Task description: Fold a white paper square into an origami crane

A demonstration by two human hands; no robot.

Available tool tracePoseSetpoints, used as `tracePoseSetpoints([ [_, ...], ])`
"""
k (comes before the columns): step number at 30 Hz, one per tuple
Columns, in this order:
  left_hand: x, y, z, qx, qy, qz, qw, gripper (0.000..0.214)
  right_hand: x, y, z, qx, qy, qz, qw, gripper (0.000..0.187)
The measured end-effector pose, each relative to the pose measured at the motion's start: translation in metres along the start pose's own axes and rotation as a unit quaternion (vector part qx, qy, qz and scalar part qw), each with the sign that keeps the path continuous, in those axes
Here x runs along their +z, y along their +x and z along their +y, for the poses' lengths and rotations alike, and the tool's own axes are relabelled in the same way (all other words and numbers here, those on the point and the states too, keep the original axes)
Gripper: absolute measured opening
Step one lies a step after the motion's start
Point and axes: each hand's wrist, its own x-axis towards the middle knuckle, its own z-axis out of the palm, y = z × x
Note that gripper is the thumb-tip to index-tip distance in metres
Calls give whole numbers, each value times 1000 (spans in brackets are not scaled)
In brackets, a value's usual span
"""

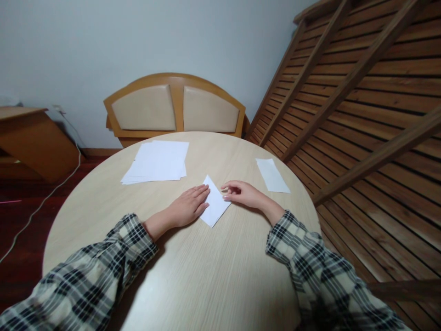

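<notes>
A folded white sheet of paper (215,203) lies on the round pale wooden table (193,276) between my hands. My left hand (190,205) lies flat with fingers stretched out, its fingertips pressing the paper's left edge. My right hand (241,193) rests at the paper's right edge, fingers curled, fingertips pressing on the sheet. Both arms wear plaid sleeves.
A stack of white sheets (156,162) lies at the table's far left. A folded white strip of paper (272,175) lies at the far right. A padded wooden chair back (175,108) stands behind the table, a slatted wooden frame (361,101) leans at the right, and a cable (44,197) crosses the floor.
</notes>
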Motion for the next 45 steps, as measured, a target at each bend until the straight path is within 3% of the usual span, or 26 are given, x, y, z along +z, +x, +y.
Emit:
tracePoseSetpoints([
  [5,-2,0,0,-8,-2,-15,1000,57,-7,-5,-1,-77,4,-72,994,32],
  [11,-4,0,3,-7,-7,-19,1000,59,-14,-10,4,-67,-24,-110,991,43],
  [24,-3,0,1,-3,-22,-7,1000,56,-11,-10,7,-49,-4,-75,996,29],
  [35,-4,0,2,-6,-21,-11,1000,56,-18,-13,-1,-52,-25,-102,993,39],
  [45,-1,0,-1,2,-30,6,1000,54,-14,-11,-1,11,82,-84,993,42],
])
